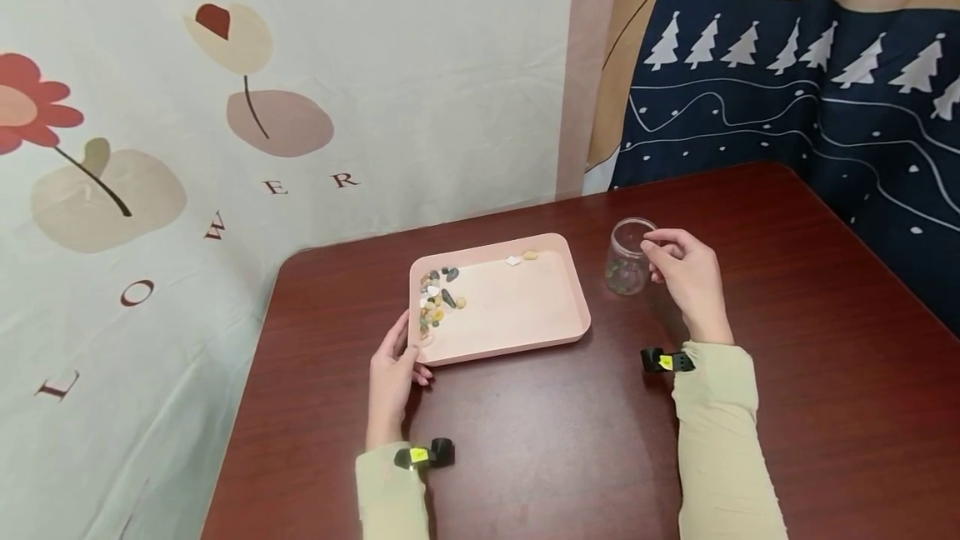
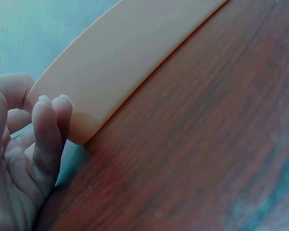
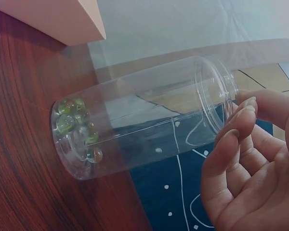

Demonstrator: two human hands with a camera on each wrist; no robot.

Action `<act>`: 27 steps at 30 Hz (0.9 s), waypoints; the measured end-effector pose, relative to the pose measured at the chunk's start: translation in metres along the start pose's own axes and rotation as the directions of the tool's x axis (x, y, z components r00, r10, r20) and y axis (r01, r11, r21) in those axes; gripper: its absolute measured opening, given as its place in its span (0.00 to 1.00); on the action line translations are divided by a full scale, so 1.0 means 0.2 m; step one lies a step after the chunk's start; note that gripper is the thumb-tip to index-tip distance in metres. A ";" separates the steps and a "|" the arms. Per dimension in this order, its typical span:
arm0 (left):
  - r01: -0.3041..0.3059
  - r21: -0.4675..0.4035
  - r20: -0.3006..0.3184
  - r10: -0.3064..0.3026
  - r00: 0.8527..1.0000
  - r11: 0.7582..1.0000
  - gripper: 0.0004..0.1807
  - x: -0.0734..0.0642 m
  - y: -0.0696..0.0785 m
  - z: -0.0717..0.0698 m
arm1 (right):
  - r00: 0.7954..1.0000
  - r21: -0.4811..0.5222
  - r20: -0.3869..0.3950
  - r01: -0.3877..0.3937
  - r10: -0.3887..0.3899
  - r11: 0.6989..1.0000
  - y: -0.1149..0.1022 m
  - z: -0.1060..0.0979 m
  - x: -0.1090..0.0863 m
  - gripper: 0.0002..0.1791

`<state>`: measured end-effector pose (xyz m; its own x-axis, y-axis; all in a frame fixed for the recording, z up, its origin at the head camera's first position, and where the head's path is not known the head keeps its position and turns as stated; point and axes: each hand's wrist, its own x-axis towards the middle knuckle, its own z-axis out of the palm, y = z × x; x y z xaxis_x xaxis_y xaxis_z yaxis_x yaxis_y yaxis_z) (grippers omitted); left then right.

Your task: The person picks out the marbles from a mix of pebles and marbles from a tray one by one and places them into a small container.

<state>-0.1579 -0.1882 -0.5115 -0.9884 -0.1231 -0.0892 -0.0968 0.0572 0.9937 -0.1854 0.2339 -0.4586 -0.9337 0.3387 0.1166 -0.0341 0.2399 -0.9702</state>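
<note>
A shallow pink tray lies on the table, and my left hand holds its near left corner. In the left wrist view the thumb and fingers pinch the tray's wall at that corner. Small mixed pebbles crowd the tray's left end; a white piece and a yellowish pebble lie by its far wall. To the right stands a clear lidless jar with several greenish glass marbles at its bottom. My right hand pinches the jar's rim between thumb and fingers.
The dark reddish-brown table reaches a pale curtain printed with flowers behind the tray. On the right hangs a dark blue cloth with white trees. A small black camera sits on each wrist.
</note>
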 end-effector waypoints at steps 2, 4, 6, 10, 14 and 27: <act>-0.002 0.000 0.002 0.002 1.000 1.000 0.29 0.00 0.00 0.00 | 1.000 -0.017 -0.013 -0.005 0.005 1.000 -0.08 0.01 -0.04 0.21; -0.001 0.000 0.002 0.001 1.000 1.000 0.29 0.00 0.00 0.00 | 1.000 -0.034 -0.017 -0.005 0.004 0.999 -0.13 0.01 -0.07 0.21; -0.001 0.002 0.003 0.001 1.000 1.000 0.29 0.00 0.00 0.00 | 1.000 -0.043 -0.023 -0.014 0.013 0.999 -0.17 0.02 -0.08 0.20; -0.003 0.003 0.001 0.003 1.000 1.000 0.29 -0.01 0.00 0.00 | 0.999 -0.035 -0.026 -0.035 0.034 0.999 -0.19 0.02 -0.09 0.20; -0.008 -0.004 -0.001 0.008 1.000 1.000 0.29 -0.01 0.00 -0.01 | 1.000 0.007 -0.017 -0.014 0.014 1.000 -0.18 0.02 -0.08 0.20; 0.006 0.000 -0.006 -0.006 1.000 1.000 0.31 -0.01 0.02 0.00 | 0.999 -0.097 -0.029 -0.019 0.016 0.995 -0.21 0.02 -0.10 0.22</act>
<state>-0.1570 -0.1886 -0.5075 -0.9870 -0.1295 -0.0948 -0.1028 0.0563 0.9931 -0.1661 0.2135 -0.4219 -0.9235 0.3685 0.1071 0.0182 0.3209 -0.9469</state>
